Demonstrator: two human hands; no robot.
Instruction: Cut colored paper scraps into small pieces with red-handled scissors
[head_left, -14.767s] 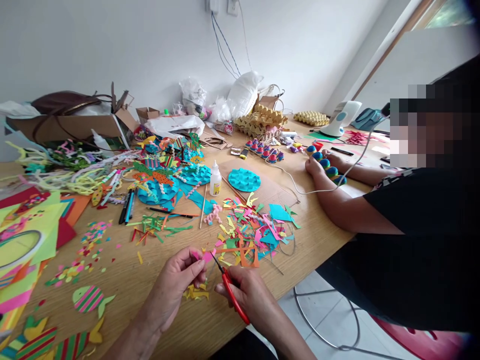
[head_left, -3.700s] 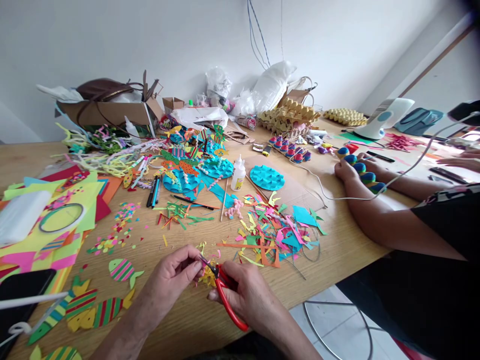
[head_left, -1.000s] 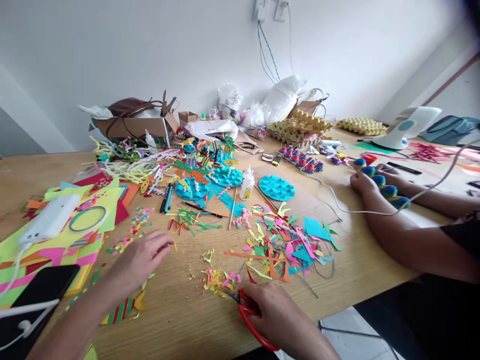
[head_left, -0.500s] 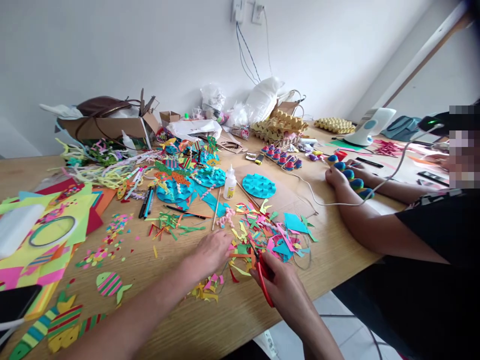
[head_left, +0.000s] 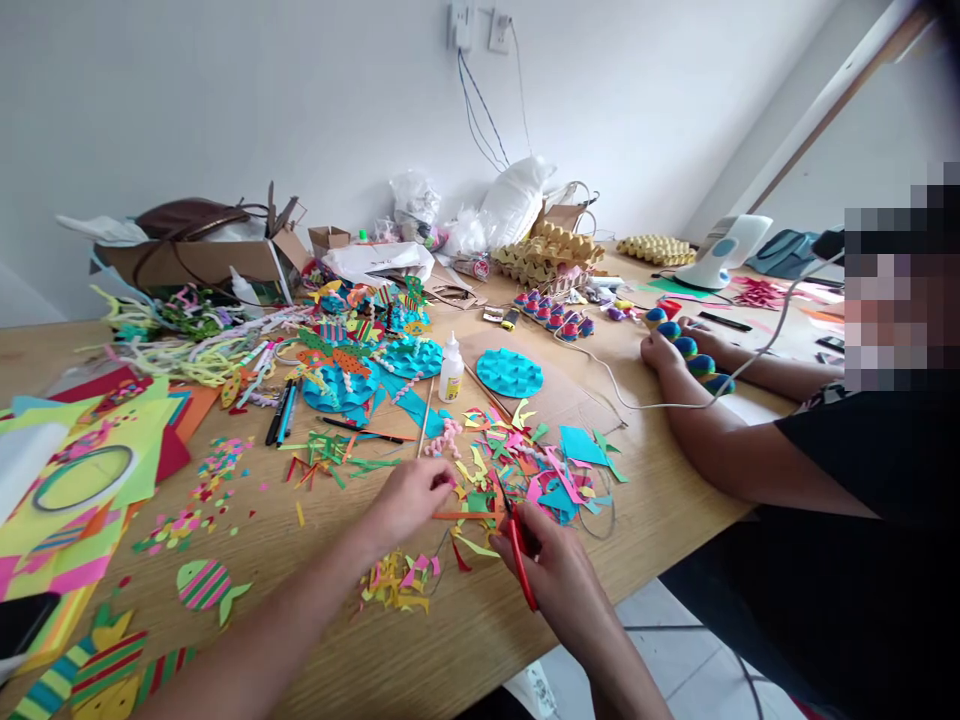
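Red-handled scissors (head_left: 518, 560) are gripped in my right hand (head_left: 561, 565), their blades pointing away from me over a heap of coloured paper scraps (head_left: 480, 503). To the left, my left hand (head_left: 405, 503) hovers over the table with thumb and fingers pinched together. A tiny dark pink bit seems to show at its fingertips, too small to name. Just beyond that hand lies a twisted pink paper strip (head_left: 445, 438). Farther back stand a white glue bottle (head_left: 451, 372) and a blue-painted egg-carton disc (head_left: 510, 372).
A striped paper fish (head_left: 204, 584) and coloured sheets (head_left: 150, 450) lie at left. Pens (head_left: 281, 412), egg cartons (head_left: 551, 255) and a cardboard box (head_left: 202, 262) are farther back. At right, a co-worker's hands (head_left: 664, 350) hold a painted egg-carton strip (head_left: 686, 347); a white cable (head_left: 637, 405) crosses the table.
My left hand has drawn slightly left and its fingers have curled into a pinch. My right hand still holds the scissors. The whole view has shifted a little.
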